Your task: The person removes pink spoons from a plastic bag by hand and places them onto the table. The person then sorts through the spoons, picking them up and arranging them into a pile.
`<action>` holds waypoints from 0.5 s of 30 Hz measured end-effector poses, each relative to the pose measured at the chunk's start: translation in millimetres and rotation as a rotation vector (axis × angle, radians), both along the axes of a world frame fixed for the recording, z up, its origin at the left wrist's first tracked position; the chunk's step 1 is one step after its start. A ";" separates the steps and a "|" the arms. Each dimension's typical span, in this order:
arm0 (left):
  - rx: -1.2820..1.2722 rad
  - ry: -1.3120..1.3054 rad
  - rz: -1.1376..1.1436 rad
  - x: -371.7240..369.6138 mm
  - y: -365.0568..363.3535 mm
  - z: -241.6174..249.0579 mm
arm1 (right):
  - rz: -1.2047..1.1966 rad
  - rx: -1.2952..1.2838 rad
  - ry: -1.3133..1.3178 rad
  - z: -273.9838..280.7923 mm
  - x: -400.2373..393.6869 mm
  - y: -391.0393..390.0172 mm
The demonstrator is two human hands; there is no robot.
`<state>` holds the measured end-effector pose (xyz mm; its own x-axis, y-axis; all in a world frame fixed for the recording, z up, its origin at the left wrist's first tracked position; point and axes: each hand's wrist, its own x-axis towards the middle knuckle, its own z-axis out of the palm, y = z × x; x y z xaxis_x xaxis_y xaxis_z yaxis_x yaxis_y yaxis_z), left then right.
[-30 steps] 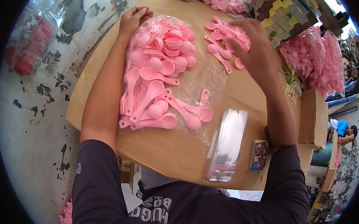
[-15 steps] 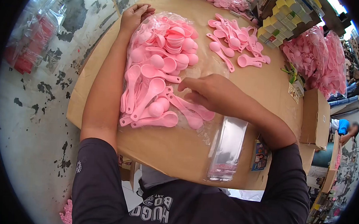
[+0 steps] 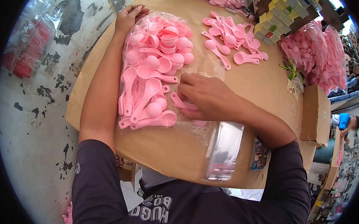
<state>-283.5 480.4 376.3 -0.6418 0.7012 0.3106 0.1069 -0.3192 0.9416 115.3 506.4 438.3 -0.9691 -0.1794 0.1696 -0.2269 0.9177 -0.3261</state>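
A clear plastic bag full of pink measuring spoons [image 3: 153,67] lies on the brown cardboard-covered table [image 3: 165,159]. My left hand [image 3: 130,17] has its fingers pressed together at the bag's upper left edge; what they hold, if anything, is too small to name. Just right of the bag's lower half, my right hand [image 3: 204,98] has its fingers wrapped round a pink spoon [image 3: 180,101], whose handle end shows past the fingers. A stack of flat clear packets [image 3: 225,150] lies below that hand. Loose pink spoons [image 3: 231,34] are spread at the upper right.
Yellow-and-white boxes [image 3: 275,20] stack at the back right, beside bagged pink spoons [image 3: 310,53]. An open cardboard box [image 3: 315,114] stands at the right edge. A small printed packet [image 3: 259,154] lies near my right forearm. Another person [image 3: 344,121] is far right.
My right hand has moved slightly down and left and closed over the spoons beside the bag. My left hand and the bag have shifted slightly left in view.
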 end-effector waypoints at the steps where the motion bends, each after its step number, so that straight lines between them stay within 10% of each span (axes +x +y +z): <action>1: -0.002 -0.008 -0.002 0.1 -0.1 0.1 | 0.000 0.000 0.000 0.6 0.9 0.9; 10: -0.007 -0.020 0.000 -3.1 -0.4 -1.4 | -0.203 -0.048 -0.151 30.6 -1.8 7.3; 15: 0.016 -0.017 0.000 -1.7 1.1 -2.8 | -0.343 -0.818 0.162 52.4 -4.8 38.9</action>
